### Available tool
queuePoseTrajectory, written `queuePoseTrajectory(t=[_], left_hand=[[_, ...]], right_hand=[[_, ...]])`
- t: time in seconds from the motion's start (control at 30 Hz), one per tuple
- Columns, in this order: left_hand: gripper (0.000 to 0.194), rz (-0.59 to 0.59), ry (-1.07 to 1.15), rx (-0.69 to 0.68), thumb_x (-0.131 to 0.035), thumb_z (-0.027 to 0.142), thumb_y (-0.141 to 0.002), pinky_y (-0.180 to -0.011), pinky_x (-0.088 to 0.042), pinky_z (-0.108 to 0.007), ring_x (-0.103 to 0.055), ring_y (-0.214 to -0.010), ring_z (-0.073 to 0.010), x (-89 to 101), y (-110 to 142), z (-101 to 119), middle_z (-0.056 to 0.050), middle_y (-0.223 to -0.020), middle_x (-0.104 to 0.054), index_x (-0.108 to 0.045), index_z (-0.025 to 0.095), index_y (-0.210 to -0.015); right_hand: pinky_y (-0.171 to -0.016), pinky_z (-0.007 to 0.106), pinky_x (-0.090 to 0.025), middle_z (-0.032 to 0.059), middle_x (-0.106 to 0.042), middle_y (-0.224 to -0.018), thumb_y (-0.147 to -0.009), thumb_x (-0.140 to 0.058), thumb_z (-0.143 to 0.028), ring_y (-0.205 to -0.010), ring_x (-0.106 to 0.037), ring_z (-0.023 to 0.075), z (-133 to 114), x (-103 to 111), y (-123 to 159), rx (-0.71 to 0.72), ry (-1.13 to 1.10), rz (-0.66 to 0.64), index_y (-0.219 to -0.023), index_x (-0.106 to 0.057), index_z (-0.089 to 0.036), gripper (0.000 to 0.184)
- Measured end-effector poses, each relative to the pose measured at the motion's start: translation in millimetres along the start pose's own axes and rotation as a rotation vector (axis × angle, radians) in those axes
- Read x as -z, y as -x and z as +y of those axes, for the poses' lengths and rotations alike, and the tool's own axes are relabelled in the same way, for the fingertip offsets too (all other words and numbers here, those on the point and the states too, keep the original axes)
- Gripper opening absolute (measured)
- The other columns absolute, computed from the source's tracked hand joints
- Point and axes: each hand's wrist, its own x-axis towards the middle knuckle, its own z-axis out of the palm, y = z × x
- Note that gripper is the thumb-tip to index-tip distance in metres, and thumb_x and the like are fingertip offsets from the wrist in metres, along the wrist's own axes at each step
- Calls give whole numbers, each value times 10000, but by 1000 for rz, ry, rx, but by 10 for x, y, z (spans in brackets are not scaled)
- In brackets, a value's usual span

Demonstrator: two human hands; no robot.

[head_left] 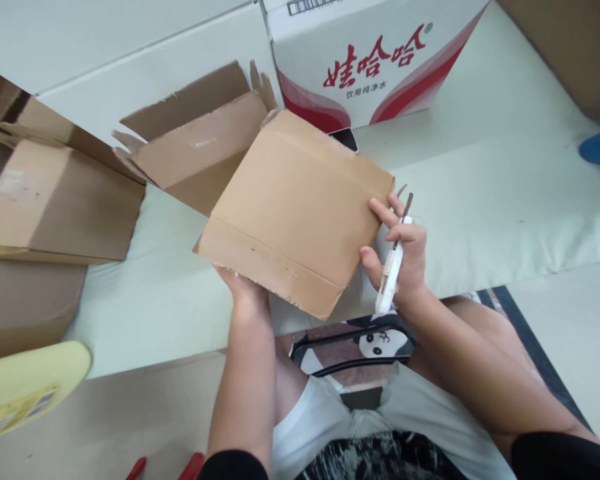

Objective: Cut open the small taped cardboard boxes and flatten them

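Note:
A brown piece of cardboard (300, 207) is held up tilted in front of me, with creases near its edges and a ragged lower edge. My left hand (243, 283) supports it from below at the lower left; the fingers are hidden behind it. My right hand (405, 257) grips a white utility knife (391, 277) whose blade points up and away from me. Fingertips of that hand also touch the cardboard's right edge. Behind the cardboard, a dark-screened device (347, 139) is partly covered.
An open cardboard box (200, 143) stands behind to the left, and more boxes (95, 200) sit at the far left. A white carton with red lettering (375, 73) stands at the back. A pale green cloth (505, 200) covers the table. A yellow object (35, 380) is at lower left.

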Motion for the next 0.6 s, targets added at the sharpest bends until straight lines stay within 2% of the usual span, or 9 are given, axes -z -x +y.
queuePoseTrajectory(t=[0.2, 0.33, 0.47, 0.6], left_hand=[[474, 8, 47, -15, -835, 563, -742, -772, -512, -301, -611, -820, -158, -50, 2, 46, 10, -851, -627, -559, 207, -888], [482, -17, 52, -18, -822, 610, -761, -748, -500, -296, -599, -781, -156, -53, 11, 60, 21, -798, -590, -558, 211, -816], [503, -26, 45, -44, -825, 632, -760, -756, -504, -296, -602, -795, -160, -68, 12, 60, 26, -805, -592, -537, 222, -810], [504, -34, 23, -23, -828, 609, -737, -712, -485, -281, -558, -747, -139, -73, 3, 71, 30, -779, -566, -511, 220, -787]], right_hand=[[-1219, 786, -421, 121, -729, -1442, -930, -684, -372, -1556, -535, 371, 21, 27, -40, -34, 1, 36, -1107, -384, -321, 352], [-1198, 755, -469, 116, -739, -1417, -946, -654, -404, -1503, -594, 368, 23, 27, -55, -59, 52, 65, -1097, -387, -327, 316], [-1174, 763, -488, 132, -736, -1421, -944, -657, -399, -1515, -580, 381, 25, 23, -51, -31, 57, 52, -1111, -384, -320, 329], [-1201, 782, -452, 136, -731, -1427, -951, -654, -401, -1534, -561, 382, 38, 46, -53, -49, 46, 55, -1110, -378, -320, 328]])
